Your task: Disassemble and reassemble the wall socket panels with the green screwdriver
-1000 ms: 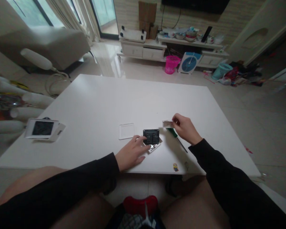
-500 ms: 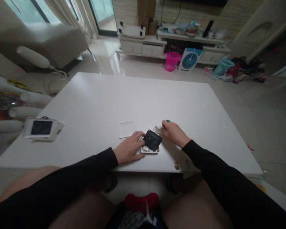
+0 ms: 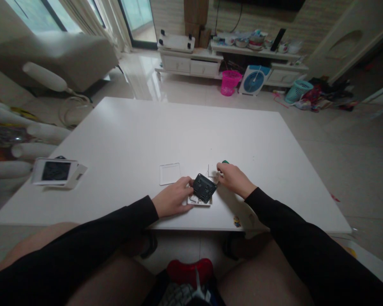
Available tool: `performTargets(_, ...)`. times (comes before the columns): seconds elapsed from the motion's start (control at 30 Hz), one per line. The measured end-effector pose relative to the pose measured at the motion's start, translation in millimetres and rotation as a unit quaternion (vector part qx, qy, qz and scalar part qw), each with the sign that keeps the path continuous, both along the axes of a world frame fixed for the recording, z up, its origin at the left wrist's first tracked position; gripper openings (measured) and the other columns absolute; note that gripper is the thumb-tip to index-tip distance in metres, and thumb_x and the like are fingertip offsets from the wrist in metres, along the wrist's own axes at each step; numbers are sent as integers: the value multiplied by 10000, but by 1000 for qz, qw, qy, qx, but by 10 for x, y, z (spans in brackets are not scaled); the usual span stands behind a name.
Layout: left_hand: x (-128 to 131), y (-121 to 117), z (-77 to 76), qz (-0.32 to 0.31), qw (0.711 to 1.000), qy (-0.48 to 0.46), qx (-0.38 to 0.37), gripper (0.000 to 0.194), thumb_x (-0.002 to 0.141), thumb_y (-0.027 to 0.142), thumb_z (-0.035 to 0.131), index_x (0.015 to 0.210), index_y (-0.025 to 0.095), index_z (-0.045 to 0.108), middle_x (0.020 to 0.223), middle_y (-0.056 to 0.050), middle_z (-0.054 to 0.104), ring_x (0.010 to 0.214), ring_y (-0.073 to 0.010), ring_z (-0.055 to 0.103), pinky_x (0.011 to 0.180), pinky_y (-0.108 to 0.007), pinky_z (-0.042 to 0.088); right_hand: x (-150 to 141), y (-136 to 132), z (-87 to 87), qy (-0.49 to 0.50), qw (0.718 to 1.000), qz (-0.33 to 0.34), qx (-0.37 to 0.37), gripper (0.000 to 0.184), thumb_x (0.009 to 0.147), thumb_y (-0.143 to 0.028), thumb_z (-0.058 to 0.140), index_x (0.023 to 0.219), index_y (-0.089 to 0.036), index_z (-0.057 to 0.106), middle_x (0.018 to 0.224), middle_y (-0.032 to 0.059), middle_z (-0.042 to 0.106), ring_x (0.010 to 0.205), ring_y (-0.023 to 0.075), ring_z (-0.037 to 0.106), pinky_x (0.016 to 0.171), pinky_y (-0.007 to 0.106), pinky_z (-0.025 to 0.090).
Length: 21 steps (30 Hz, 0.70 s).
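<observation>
My left hand (image 3: 175,197) is closed at the left edge of a black slotted plate (image 3: 204,188), which sits tilted over an open white plastic case (image 3: 200,205). Its thumb side rests along the case. Small white parts inside the case show below the plate. Just up and to the right, the fingers of my right hand (image 3: 232,175) pinch a small whitish piece (image 3: 212,171), too blurred to name exactly. A bit of something green (image 3: 225,161) pokes out above those fingers. Left of the case lies a clear rectangular cover (image 3: 170,174), flat on the table.
The white table (image 3: 166,131) spreads out ahead. White boxes with a dark panel (image 3: 55,171) stand at its left edge. A small colourful sticker (image 3: 236,221) is near the front edge. Beyond are a pink basket (image 3: 230,83) and a blue fan (image 3: 253,80).
The whitish piece at my right fingers has turned and now looks flatter and more upright. Both hands have shifted only slightly; the black plate stays over the case.
</observation>
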<state>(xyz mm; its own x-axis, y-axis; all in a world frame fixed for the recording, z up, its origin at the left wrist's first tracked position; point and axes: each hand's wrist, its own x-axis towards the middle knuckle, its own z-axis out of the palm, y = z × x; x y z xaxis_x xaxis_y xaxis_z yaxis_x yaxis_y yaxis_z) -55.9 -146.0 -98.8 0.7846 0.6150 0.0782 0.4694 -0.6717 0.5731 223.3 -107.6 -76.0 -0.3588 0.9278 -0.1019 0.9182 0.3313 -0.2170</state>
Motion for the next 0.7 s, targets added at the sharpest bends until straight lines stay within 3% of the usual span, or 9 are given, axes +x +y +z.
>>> performTargets(0.13, 7, 1, 7, -3, 1000, 2, 13, 294, 878, 291, 707, 1141, 181, 637, 1251, -135, 555, 1168, -293, 576, 1005, -465, 552, -39, -56, 100, 90, 996, -4, 13, 68, 947, -183, 590, 894, -182, 632, 849, 66, 698, 754, 189, 575, 699, 296, 344)
performTargets(0.27, 19, 0, 15, -2, 1000, 11, 17, 251, 875, 275, 712, 1090, 173, 636, 1239, -139, 560, 1172, -303, 575, 1008, -470, 551, -169, -185, 161, 196, 978, 10, -69, 291, 1023, -341, 575, 791, -184, 655, 761, 42, 693, 690, 167, 576, 669, 290, 361)
performTargets(0.37, 22, -6, 10, 2, 1000, 21, 18, 287, 875, 270, 707, 1124, 168, 605, 1248, -145, 551, 1176, -309, 569, 1013, -482, 549, -249, -274, 180, 199, 975, 19, -98, 254, 981, -318, 644, 770, -177, 652, 725, 29, 669, 674, 163, 558, 645, 289, 340)
performTargets(0.57, 7, -6, -19, 34, 999, 16, -15, 503, 868, 343, 721, 1265, 176, 461, 1269, -136, 507, 1089, -279, 610, 969, -483, 576, -278, -337, 216, 232, 965, 12, -122, 176, 957, -186, 599, 788, -173, 644, 721, 14, 663, 670, 148, 558, 645, 279, 346)
performTargets(0.7, 12, -9, -24, 46, 998, -47, -14, 759, 787, 390, 818, 1374, 188, 380, 1319, -147, 468, 1235, -327, 547, 1056, -543, 538, -230, -317, 246, 279, 956, -11, -91, 188, 968, -215, 556, 798, -184, 629, 692, -2, 627, 644, 145, 539, 631, 286, 357)
